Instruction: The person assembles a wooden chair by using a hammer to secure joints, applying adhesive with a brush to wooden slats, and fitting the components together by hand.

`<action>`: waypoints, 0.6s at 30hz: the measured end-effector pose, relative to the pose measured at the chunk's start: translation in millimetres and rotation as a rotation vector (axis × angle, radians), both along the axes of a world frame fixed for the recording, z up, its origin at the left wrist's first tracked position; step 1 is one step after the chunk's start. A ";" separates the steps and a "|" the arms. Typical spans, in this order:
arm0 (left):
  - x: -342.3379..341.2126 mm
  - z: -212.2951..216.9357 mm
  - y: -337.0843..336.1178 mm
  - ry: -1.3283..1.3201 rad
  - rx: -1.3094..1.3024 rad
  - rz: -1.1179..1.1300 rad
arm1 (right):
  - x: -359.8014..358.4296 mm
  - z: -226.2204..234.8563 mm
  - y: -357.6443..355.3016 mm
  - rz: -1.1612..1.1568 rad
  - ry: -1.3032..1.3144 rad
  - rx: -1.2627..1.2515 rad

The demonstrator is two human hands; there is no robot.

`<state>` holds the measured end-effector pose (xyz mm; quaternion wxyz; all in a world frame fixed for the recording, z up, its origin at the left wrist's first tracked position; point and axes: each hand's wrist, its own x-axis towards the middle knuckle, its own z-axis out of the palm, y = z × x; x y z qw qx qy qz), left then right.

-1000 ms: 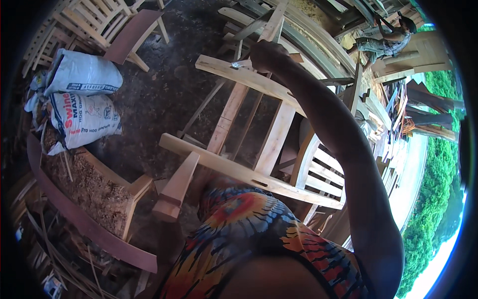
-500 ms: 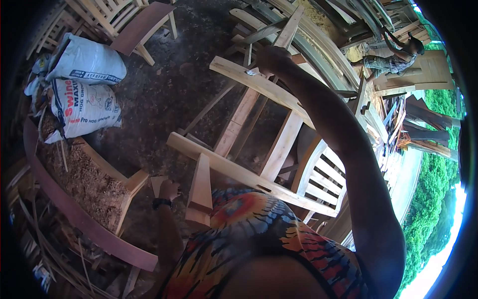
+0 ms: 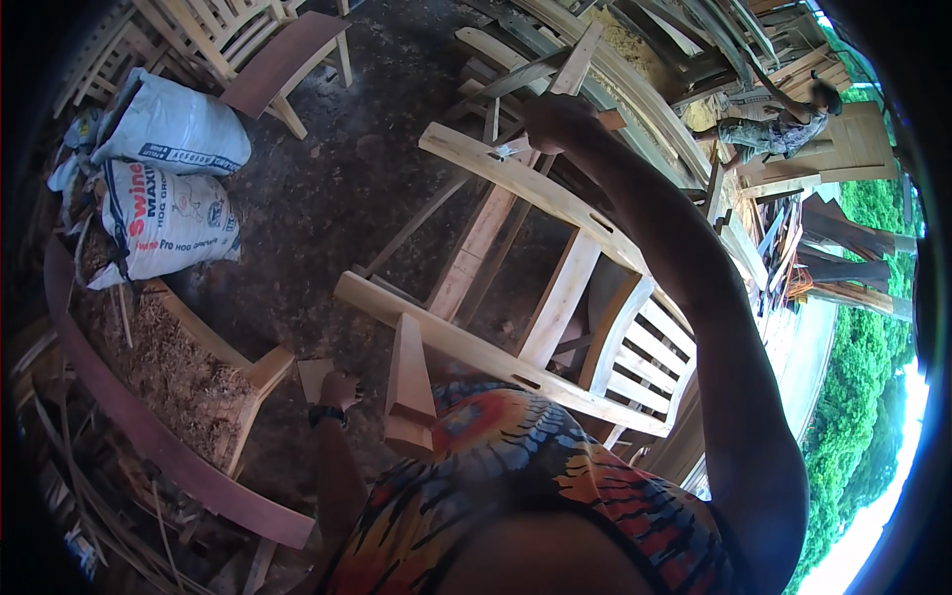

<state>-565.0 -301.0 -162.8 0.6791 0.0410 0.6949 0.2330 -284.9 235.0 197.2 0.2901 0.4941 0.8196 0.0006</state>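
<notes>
A pale wooden chair frame (image 3: pixel 436 312) lies in front of me, its two long side rails joined by crosspieces. My right hand (image 3: pixel 558 123) is closed above the far rail (image 3: pixel 535 190), around what looks like a brown wooden handle (image 3: pixel 612 119) sticking out on its right; the rest is hidden. Just below this hand, a small whitish thing (image 3: pixel 514 147) sits at the rail. Low on the left, my left hand (image 3: pixel 340 390) is closed on a flat, pale piece of wood (image 3: pixel 313 378). Between that hand and my shirt stands a thick wooden leg (image 3: pixel 409 377).
White printed sacks (image 3: pixel 171 213) stand at the left, above a wooden frame (image 3: pixel 260 372) with shavings and a long curved reddish board (image 3: pixel 169 451). Slatted chairs (image 3: pixel 223 40) are at the back left. Stacked timber (image 3: pixel 635 89) fills the back right, where another person (image 3: pixel 783 129) works.
My right hand has shifted slightly right, and more of the brown handle shows. My left hand stays nearly still with its piece of wood. The other person's arms have moved.
</notes>
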 end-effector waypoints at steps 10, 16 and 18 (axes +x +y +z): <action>8.6 104.5 49.4 0.322 0.080 -0.303 | -14.0 -10.2 -11.7 0.099 -0.034 -0.047; 8.2 98.1 33.3 0.319 0.068 -0.266 | -23.8 -38.0 -17.4 0.196 -0.012 0.037; 10.4 97.5 32.3 0.290 0.064 -0.191 | -18.5 -45.5 -18.8 0.223 0.049 0.095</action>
